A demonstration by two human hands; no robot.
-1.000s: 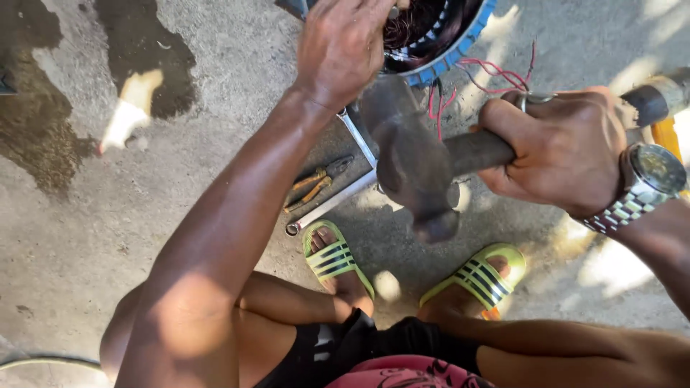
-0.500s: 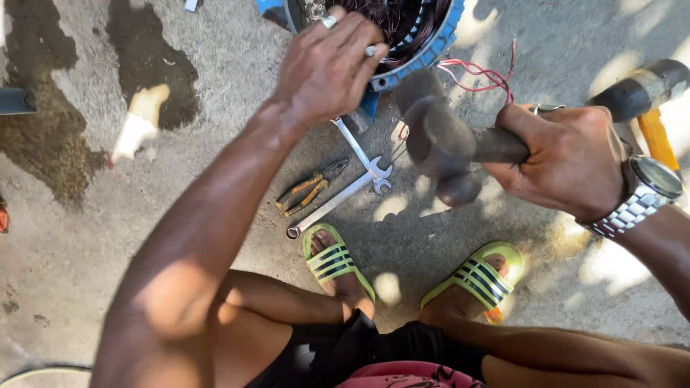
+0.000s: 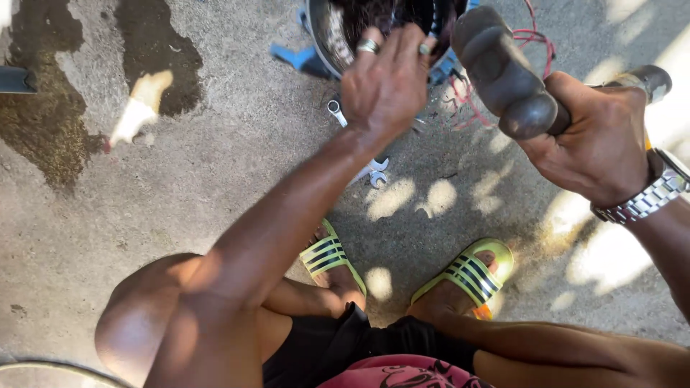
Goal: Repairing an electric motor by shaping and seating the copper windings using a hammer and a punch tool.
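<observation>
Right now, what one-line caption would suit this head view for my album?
Crouched on concrete, the right hand raises a hammer while the left hand steadies a round motor housing.

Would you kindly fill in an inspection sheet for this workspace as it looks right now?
Surface: concrete floor, dark wet stains at upper left.
Job's things: hammer; round motor housing at top.
Clutter: spanners on the floor under the forearm; pale scrap.
Grips: left hand on the housing rim; right hand closed on the hammer handle.
Cables: red wires beside the housing.
Surroundings: green striped sandals, sun patches.
</observation>
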